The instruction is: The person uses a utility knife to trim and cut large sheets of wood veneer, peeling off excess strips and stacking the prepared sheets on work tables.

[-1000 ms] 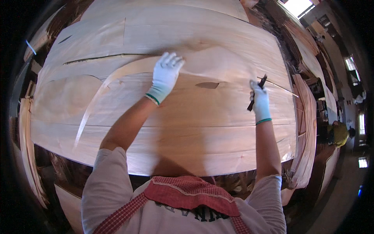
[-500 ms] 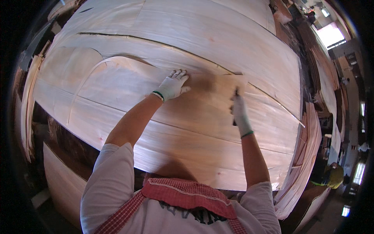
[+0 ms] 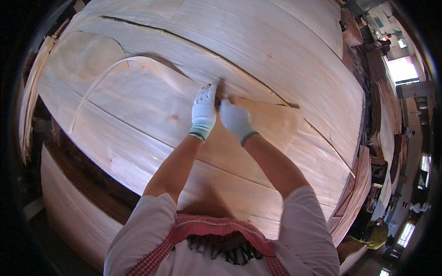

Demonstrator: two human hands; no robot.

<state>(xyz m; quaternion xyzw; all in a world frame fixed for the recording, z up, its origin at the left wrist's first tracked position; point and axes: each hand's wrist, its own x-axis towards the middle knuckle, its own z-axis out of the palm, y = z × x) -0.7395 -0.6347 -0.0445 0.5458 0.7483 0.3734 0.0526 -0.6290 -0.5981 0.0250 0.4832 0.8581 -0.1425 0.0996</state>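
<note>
A broad stack of pale wood veneer spreads before me. My left hand, in a white glove with a green cuff, lies flat on the veneer, its fingers stretched out and close together. Right beside it, my gloved right hand is closed around a dark hand tool, whose exact kind is hidden and blurred. Under and beside my right hand lies a tan piece of veneer, its upper edge along a narrow dark-edged split. To the left, a loose veneer sheet has a curled, rounded edge.
A thin veneer strip runs toward the right edge of the stack. Ragged sheets hang at the right side. A bent board stands at the lower left. A person is off at the far lower right.
My right hand has moved left with the dark tool, from the right end of the tan piece to beside my left hand. My left hand stays on the veneer. The view has turned slightly.
</note>
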